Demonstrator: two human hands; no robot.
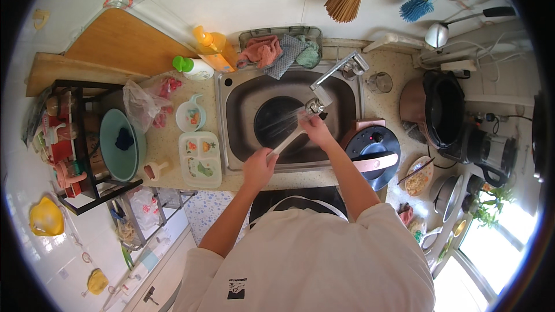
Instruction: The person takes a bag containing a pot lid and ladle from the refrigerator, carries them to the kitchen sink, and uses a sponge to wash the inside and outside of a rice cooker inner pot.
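Observation:
My left hand (pixel 259 167) is closed around the lower end of a pale long-handled utensil (pixel 288 140) over the front of the stainless steel sink (pixel 243 156). At its upper end, my right hand (pixel 315 129) touches it just below the faucet's spray head (pixel 315 106); the exact grip of these fingers is unclear. Water sprays from the faucet (pixel 336 71) down to the left, across a round black pan or lid (pixel 277 117) in the basin. The utensil's far end is hidden by the fingers and water.
Left of the sink lie a divided plate (pixel 200 160) and a small handled bowl (pixel 190 115). Cloths (pixel 284 52) hang from a rack behind it. A round lid with a pink handle (pixel 373 156) stands at the right front edge, near a glass (pixel 380 82) and an open cooker (pixel 442 108).

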